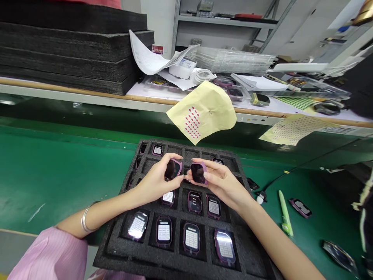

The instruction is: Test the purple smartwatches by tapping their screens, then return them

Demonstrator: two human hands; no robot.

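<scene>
My left hand [163, 171] is closed around a purple-framed smartwatch case [173, 168] with a dark screen. Close beside it, my right hand [217, 177] grips another purple smartwatch case [198, 172] between thumb and fingers, its screen dark too. Both are held above a black foam tray [140, 261] cut into square pockets. In the tray lie several watch cases with lit screens, among them one [164, 231] in the front row and one [194, 202] with a dark menu. My hands and forearms hide some pockets.
A green mat [58, 171] covers the bench. At right lie a light green pen [284, 214], a purple watch case [300, 207] and a black cable [274, 181]. Stacked black foam [72, 50] stands on the shelf at back left. A yellow sheet [206, 112] hangs over the shelf's edge.
</scene>
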